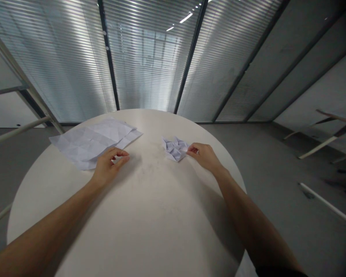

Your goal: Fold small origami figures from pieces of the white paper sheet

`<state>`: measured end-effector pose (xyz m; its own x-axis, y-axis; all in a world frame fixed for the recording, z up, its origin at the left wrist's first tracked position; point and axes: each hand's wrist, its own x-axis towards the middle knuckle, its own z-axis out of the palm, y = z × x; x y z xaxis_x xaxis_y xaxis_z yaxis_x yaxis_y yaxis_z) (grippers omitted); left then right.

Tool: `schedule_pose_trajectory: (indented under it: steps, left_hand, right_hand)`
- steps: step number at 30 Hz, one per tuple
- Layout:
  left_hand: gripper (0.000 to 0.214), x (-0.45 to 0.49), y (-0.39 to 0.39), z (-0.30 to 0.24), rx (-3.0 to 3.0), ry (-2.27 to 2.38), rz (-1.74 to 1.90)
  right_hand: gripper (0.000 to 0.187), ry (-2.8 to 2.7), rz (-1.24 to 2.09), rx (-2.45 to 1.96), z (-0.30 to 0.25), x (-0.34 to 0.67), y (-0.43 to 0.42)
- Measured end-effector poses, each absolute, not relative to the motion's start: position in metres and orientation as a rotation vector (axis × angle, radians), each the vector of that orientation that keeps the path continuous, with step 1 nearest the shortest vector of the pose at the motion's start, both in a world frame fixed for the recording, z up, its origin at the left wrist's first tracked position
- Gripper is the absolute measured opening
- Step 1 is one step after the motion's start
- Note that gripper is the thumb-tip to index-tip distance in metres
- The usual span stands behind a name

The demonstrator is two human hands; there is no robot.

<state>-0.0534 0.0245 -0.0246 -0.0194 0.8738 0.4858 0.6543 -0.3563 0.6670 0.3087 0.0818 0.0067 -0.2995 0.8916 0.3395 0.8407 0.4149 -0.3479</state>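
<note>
A small folded paper piece [175,149], white with pointed flaps like origami, rests on the round white table [150,215]. My right hand [203,154] pinches its right-hand corner between thumb and fingertips. Left of it, my left hand [111,163] hovers just over the tabletop, thumb and fingers curled with a gap between them and nothing held. Beyond and partly behind that hand lie creased sheets of white paper [95,138], overlapping one another.
A glass wall with blinds [150,61] stands behind the table. To the left is a pale metal frame [31,125]. Another table with light legs [320,146] is off to the right, over a grey floor [265,161].
</note>
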Motion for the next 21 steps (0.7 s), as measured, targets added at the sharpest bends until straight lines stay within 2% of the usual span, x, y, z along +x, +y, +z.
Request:
schedule_pose_trajectory:
  steps: [10,12,15,18,21]
  left_hand:
    - [0.026,-0.069,0.024,-0.014,2.155,1.892,1.337]
    - [0.030,-0.079,0.023,-0.006,2.244,2.116,1.133]
    - [0.044,-0.096,0.018,0.005,2.254,2.413,0.625]
    - [0.054,-0.110,0.014,0.010,2.247,2.447,0.211]
    - [0.052,-0.117,0.013,0.009,2.238,2.444,-0.003]
  right_hand:
    - [0.011,-2.141,0.121,-1.539,0.006,0.319,0.086]
    - [0.012,-2.135,0.114,-1.548,0.005,0.322,0.088]
    - [0.014,-2.107,0.090,-1.550,0.004,0.323,0.088]
    - [0.014,-2.069,0.025,-1.523,0.006,0.321,0.086]
    - [0.014,-2.036,-0.009,-1.482,0.009,0.316,0.083]
